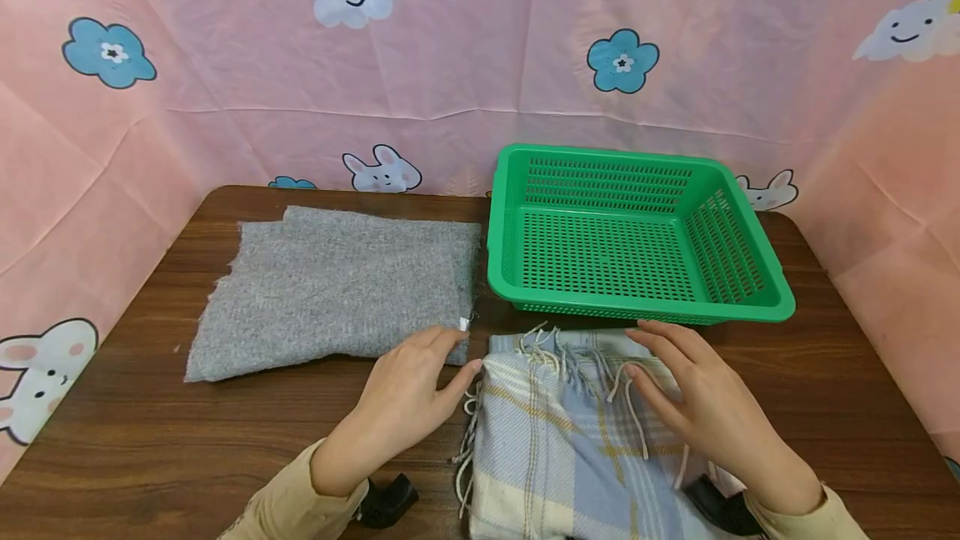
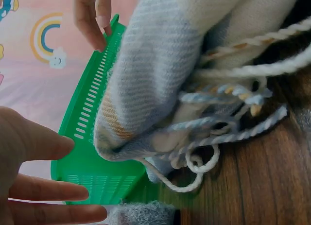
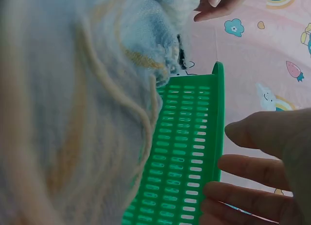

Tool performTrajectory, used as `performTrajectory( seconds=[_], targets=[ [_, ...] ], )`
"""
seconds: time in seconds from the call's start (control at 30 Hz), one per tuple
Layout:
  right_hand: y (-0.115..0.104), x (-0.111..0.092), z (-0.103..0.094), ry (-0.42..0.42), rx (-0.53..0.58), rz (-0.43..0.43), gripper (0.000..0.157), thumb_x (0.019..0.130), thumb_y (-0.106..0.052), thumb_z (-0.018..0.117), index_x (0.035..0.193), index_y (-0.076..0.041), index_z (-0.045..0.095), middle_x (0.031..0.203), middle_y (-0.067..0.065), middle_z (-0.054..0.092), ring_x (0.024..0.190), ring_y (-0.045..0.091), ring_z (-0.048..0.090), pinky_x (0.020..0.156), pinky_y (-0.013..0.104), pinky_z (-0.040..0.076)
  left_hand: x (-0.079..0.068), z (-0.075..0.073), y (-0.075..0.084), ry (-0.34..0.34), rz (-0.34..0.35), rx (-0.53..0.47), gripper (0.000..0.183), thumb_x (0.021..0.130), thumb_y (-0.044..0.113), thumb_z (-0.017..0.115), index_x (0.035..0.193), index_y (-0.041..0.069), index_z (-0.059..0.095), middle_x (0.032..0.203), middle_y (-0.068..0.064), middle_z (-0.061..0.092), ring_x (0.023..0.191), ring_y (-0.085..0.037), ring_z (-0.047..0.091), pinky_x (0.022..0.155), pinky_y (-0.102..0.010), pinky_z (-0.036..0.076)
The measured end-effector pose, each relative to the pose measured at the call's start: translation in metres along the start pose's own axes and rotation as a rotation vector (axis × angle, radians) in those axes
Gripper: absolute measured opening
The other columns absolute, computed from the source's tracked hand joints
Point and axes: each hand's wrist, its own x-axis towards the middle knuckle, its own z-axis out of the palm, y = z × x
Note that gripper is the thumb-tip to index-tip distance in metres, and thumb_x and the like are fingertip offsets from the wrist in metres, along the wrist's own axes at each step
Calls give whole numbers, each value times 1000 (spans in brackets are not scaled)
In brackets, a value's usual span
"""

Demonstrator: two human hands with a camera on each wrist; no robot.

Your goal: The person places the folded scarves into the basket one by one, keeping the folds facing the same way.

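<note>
A plaid scarf (image 1: 555, 440) in pale blue, cream and mustard lies bunched at the front of the table, with twisted fringe along its left side and top. My left hand (image 1: 408, 398) is at the scarf's upper left corner, fingers extended and thumb near the edge. Over the scarf's upper right part is my right hand (image 1: 697, 398), its fingers spread and relaxed. In the left wrist view the scarf (image 2: 150, 64) rises in a thick fold beside the left hand (image 2: 43, 176). The right wrist view shows straight fingers of the right hand (image 3: 262, 171) apart from the cloth.
A green slotted basket (image 1: 641, 307) stands behind the scarf at the back right, with nothing inside. A folded grey woollen cloth (image 1: 337, 290) lies on the brown wooden table (image 1: 112, 432) to the left. A pink patterned curtain (image 1: 465, 48) encloses the back and sides.
</note>
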Motion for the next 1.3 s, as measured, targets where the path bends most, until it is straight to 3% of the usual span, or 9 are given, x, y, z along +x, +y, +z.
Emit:
performTrajectory(
  seconds=[0.2, 0.5, 1.03, 1.3],
  targets=[
    [2, -4, 0, -34, -5, 34, 47, 75, -12, 79, 120, -7, 64, 122, 11, 59, 111, 28, 57, 84, 43, 49, -1, 0, 1, -41, -36, -13, 30, 88, 29, 69, 109, 6, 68, 105, -7, 69, 92, -26, 67, 69, -42, 55],
    [5, -10, 1, -137, -3, 107, 46, 80, -19, 77, 121, -7, 62, 121, 14, 59, 107, 32, 59, 81, 50, 51, -3, 3, 1, -134, -80, -29, 31, 90, 32, 67, 109, 8, 68, 104, -5, 71, 82, -22, 67, 60, -36, 52],
    [9, -21, 0, -320, -18, 256, 56, 84, -36, 74, 128, -7, 57, 116, 12, 61, 100, 31, 63, 75, 49, 52, -7, 10, -1, -239, -86, -14, 27, 94, 38, 59, 98, 11, 66, 78, 2, 63, 64, -13, 57, 51, -30, 40],
    [11, -24, -1, -394, -19, 323, 69, 81, -43, 74, 135, -7, 51, 124, 17, 57, 104, 35, 61, 73, 51, 51, -9, 12, -1, -304, -113, -3, 42, 96, 42, 54, 111, 4, 65, 99, -9, 70, 82, -27, 67, 63, -42, 52]
  ],
)
